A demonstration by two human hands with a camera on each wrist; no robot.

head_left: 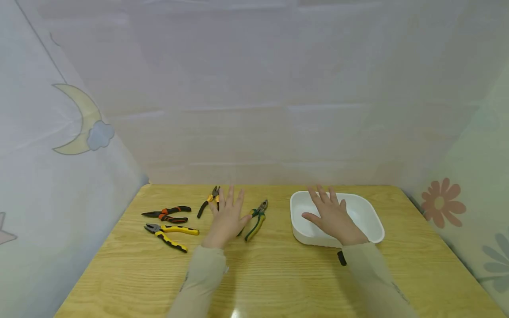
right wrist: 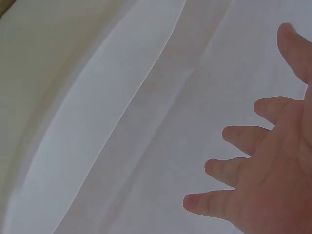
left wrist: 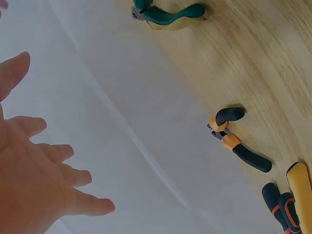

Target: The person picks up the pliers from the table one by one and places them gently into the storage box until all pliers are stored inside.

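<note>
Pale fabric walls close in a wooden table (head_left: 278,282) on three sides, the left one printed with a moon (head_left: 81,119), the right one with flowers (head_left: 439,202). Along the table's near half the wood lies bare between and around the two sleeves; the far edge meets the back cloth just behind the tools.

Over the left-centre of the table the left hand (head_left: 227,217) hangs flat, fingers straight and spread, holding nothing. Green pliers (head_left: 256,219) lie just right of it, their handles partly under the palm's edge in the head view; whether skin touches them cannot be told. Small orange-and-black pliers (head_left: 210,201) lie just left of its fingertips near the far edge. Further left, well clear of the hand, red-and-black pliers (head_left: 167,213) lie above yellow pliers (head_left: 171,233), close together but apart.

On the right, the right hand (head_left: 333,217) is spread open too, over a white tray (head_left: 374,221) that sits near the far right corner, with bare wood to its right and front. A small black object (head_left: 341,258) shows by the right sleeve, too small to identify.

From the left wrist, the left hand (left wrist: 34,170) appears raised against the cloth, with the green pliers (left wrist: 168,14) and small pliers (left wrist: 236,141) on the wood beyond it. In the right wrist view, only the open right hand (right wrist: 273,165) and white cloth show; the tray is out of sight.
</note>
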